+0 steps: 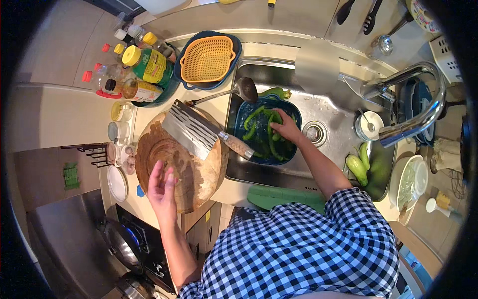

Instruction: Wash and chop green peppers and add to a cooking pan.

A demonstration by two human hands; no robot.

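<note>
My right hand (286,128) reaches into a dark blue plastic basin (242,149) of water in the sink, its fingers closed around a green pepper (276,118). Other long green peppers (254,115) lie in the water around it. My left hand (163,187) hangs empty over a round wooden chopping block (188,183), palm up and fingers apart. A cleaver (194,130) lies across the block. Its wooden handle (237,145) juts over the sink's edge toward the basin.
The steel sink (336,164) also holds pale green vegetables (356,169) and stacked bowls (369,125) under the chrome faucet (410,129). A ladle (246,89) overhangs the rim. Bottles (149,67) and a yellow colander (207,58) stand behind. A wok (123,243) sits over a blue flame, lower left.
</note>
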